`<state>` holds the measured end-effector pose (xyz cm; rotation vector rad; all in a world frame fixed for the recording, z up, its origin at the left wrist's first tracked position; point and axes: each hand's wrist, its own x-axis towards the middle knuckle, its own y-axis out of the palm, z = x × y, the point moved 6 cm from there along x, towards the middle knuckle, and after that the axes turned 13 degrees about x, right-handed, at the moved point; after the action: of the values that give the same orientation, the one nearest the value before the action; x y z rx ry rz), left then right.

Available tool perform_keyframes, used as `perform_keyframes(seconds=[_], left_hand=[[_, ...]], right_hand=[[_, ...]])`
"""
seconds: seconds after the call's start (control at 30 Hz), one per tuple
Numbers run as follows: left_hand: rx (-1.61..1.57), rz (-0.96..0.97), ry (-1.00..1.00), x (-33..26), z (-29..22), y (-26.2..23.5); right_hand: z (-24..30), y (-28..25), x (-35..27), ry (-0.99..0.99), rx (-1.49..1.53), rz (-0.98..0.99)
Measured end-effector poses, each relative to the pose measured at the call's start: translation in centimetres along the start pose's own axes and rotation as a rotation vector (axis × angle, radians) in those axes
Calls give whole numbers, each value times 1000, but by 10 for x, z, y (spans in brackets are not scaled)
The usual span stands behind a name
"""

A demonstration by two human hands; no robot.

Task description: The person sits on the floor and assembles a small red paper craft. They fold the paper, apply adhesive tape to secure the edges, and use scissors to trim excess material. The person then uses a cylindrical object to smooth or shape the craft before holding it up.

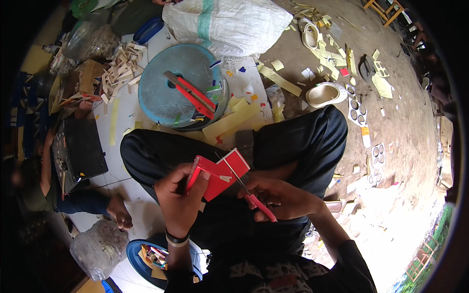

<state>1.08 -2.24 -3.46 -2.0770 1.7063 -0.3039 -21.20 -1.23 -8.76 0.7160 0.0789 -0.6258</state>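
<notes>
My left hand (179,201) is closed round a piece of red card (213,181) that looks folded, its thumb pressed on the front face. A pale edge runs along the upper right part of the card. My right hand (279,198) grips a pair of scissors (263,208) by the pink-red handles. The blades lie across the upper right of the card, one of them over its front. Some right fingers are hidden behind the handles. Both hands are above my lap, between my bent knees.
Beyond my knees, a red utility knife (195,96) lies on a round blue-green drum (156,105). Wooden sticks (122,68), a white sack (239,24) and pale clogs (325,94) surround it. Another person's foot (118,211) is at left, near a blue bucket (134,251) of scraps.
</notes>
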Motion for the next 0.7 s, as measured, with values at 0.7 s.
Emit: perform_keyframes(seconds=[0.7], left_hand=[[-12,-60,16,-8,-14,4]], right_hand=[[11,19,6,-6,1,-12]])
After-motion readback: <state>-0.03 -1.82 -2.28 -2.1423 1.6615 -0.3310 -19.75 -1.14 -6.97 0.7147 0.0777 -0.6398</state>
